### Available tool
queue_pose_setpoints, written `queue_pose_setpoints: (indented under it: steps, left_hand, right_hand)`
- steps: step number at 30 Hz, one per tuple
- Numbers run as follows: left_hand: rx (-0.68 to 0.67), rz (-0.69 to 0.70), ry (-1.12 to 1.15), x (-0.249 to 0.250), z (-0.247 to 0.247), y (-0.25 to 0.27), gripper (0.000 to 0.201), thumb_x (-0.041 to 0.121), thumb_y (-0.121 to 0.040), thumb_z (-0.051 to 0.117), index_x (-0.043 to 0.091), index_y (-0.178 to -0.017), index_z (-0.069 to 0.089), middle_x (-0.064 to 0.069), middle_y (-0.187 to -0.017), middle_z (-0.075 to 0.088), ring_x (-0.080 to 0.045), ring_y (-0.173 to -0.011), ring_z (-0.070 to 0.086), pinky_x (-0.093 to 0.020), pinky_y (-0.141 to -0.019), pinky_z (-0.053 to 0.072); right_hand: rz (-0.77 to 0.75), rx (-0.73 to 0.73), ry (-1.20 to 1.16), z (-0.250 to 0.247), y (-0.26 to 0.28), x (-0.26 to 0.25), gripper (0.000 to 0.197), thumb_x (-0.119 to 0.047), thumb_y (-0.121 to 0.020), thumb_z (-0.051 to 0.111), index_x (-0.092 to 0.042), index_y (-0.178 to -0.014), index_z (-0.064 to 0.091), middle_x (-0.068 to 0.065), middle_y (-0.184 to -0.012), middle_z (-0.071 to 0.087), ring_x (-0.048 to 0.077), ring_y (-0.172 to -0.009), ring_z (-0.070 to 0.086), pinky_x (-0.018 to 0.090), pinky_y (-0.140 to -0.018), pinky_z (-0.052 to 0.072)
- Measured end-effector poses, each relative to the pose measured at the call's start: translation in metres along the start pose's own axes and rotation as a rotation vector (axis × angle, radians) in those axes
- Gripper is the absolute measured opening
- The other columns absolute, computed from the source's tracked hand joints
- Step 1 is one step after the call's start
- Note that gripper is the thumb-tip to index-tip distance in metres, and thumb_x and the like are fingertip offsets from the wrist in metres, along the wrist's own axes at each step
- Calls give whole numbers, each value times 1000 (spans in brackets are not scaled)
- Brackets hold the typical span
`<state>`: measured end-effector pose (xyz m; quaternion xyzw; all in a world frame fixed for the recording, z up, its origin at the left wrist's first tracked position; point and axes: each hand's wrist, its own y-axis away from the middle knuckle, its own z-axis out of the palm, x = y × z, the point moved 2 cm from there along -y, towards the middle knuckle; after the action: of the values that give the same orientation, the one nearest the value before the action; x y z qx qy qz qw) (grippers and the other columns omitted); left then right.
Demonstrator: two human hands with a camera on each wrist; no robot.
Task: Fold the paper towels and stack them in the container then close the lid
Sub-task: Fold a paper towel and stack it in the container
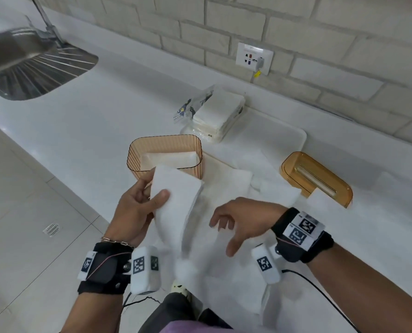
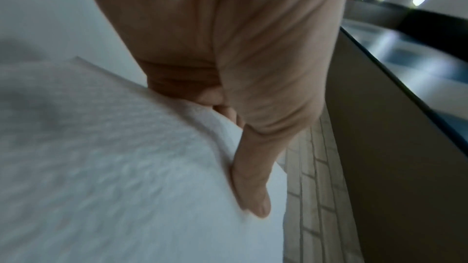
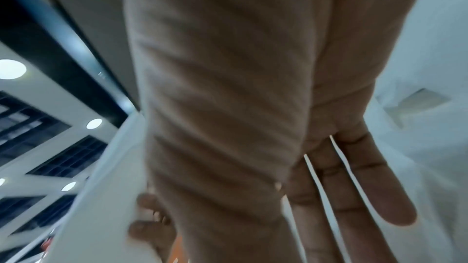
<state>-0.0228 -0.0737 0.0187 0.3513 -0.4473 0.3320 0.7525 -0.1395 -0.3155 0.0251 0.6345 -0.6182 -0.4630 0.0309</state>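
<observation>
The left hand [image 1: 137, 207] grips a folded paper towel [image 1: 176, 200] just at 6 o'clock of the container [image 1: 137, 152]; the right hand [image 1: 243, 219] hovers with fingers spread; the lid [image 1: 320, 179] lies on the tabletop [image 1: 104, 111] at 3 o'clock.

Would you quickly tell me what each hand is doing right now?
Left hand: grips a folded paper towel, thumb on top.
Right hand: open, fingers spread, holding nothing.

Steel sink [image 1: 20, 58] far left; wall socket [image 1: 254, 57], perhaps plugged.
</observation>
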Motion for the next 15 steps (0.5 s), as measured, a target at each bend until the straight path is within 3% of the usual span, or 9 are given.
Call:
queue_pose_setpoints:
  steps: [2,4,7,10,12,15]
  left_hand:
    - [-27,-50,18,-5,-7,7,51,10,-87,67,7,-138,63,-15,-123,75,-25,-105,75,-32,-83,64]
    - [-28,-93,12,-7,-8,15,37,10,-88,62,2,-123,72,-19,-117,77,-26,-97,77,-32,-78,64]
    - [-60,-104,-3,-10,-6,26,25,9,-89,59,10,-93,84,-17,-101,80,-24,-87,79,-30,-72,63]
    - [-100,-115,49,-10,-3,35,41,3,-103,51,12,-78,83,-9,-80,78,-18,-70,76,-27,-60,60]
    - [-161,-106,109,-8,2,36,16,20,-96,73,10,-90,83,-12,-93,79,-22,-83,78,-31,-68,62]
    - [-233,-69,137,-7,17,34,47,37,-81,86,7,-116,79,-12,-145,63,-26,-135,60,-45,-105,54]
  right_hand:
    - [-1,-23,58,5,-6,-6,60,-38,-72,95,-29,-126,69,-15,-84,55,2,-72,54,22,-68,46]
    - [-7,-21,76,2,-6,-9,37,-35,-79,90,-26,-113,76,-11,-72,50,5,-62,48,22,-61,40]
    - [-58,53,-4,-17,3,-9,21,-40,-85,85,-28,-101,79,-12,-69,56,2,-60,48,17,-59,38]
    - [-112,277,-398,-41,16,-7,17,-30,-87,85,-21,-99,79,-9,-79,73,1,-68,60,15,-66,47]
    - [-122,441,-650,-52,24,-6,17,-22,-88,84,-13,-100,77,0,-87,79,9,-77,70,24,-73,54]
    - [-141,565,-836,-57,32,-13,18,-18,-91,80,-7,-104,76,8,-96,81,18,-84,75,29,-73,57]
